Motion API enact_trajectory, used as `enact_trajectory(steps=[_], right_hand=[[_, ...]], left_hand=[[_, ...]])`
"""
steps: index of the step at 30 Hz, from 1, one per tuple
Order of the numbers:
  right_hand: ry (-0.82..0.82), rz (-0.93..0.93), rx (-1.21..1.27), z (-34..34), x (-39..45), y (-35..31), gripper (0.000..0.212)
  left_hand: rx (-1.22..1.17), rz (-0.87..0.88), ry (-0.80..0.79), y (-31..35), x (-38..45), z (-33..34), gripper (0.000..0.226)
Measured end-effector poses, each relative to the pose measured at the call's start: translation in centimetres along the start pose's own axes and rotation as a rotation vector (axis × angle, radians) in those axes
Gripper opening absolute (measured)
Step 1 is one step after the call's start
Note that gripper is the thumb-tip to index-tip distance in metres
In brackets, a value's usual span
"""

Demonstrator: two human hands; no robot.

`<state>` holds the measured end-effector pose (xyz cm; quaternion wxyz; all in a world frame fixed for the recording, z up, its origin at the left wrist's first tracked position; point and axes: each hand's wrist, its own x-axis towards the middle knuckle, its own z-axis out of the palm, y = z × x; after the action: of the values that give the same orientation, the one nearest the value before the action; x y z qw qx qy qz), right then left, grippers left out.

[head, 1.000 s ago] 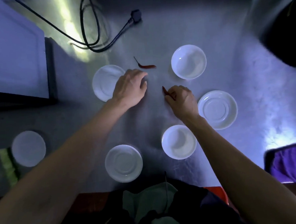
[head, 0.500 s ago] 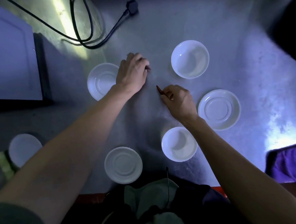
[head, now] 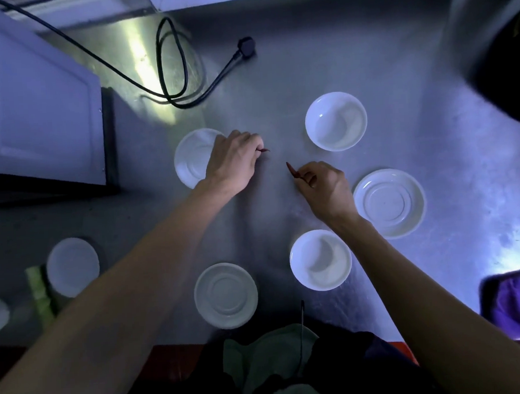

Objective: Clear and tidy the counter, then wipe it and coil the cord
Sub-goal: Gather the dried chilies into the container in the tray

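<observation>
We see both hands over the steel counter [head: 291,74] near the middle of the frame. The left hand [head: 232,160] has its fingers curled around a small red chili [head: 264,150], of which only the tip pokes out to the right of the knuckles. The right hand [head: 324,187] pinches a second red chili [head: 292,171] between thumb and fingers, its pointed end aimed toward the upper left.

Around the hands we count white dishes: a saucer [head: 190,161] partly under the left hand, a bowl [head: 336,121] at upper centre-right, a larger saucer [head: 389,203] just right of the right hand, a second bowl [head: 320,260] below the right wrist, and another saucer [head: 225,295] at lower centre. A round white lid or dish [head: 72,267] sits at lower left, beside something pale green [head: 39,292] that we cannot identify.

The black cord [head: 171,81] lies looped at upper centre, uncoiled, its plug [head: 246,45] resting on the counter. A white appliance [head: 34,103] fills the upper left, and a purple cloth [head: 517,304] shows at the lower right edge.
</observation>
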<state>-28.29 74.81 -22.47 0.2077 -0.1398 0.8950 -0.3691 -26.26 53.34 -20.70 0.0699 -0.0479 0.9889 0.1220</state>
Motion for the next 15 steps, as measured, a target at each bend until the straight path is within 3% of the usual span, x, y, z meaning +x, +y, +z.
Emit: enact_trajectory(steps=[15], right_hand=[[-0.006,-0.161,0.035,3.4,-4.8,-5.1,0.016]], left_hand=[[-0.065,-0.052,0.203,-2.8,-13.5,-1.2,0.017]])
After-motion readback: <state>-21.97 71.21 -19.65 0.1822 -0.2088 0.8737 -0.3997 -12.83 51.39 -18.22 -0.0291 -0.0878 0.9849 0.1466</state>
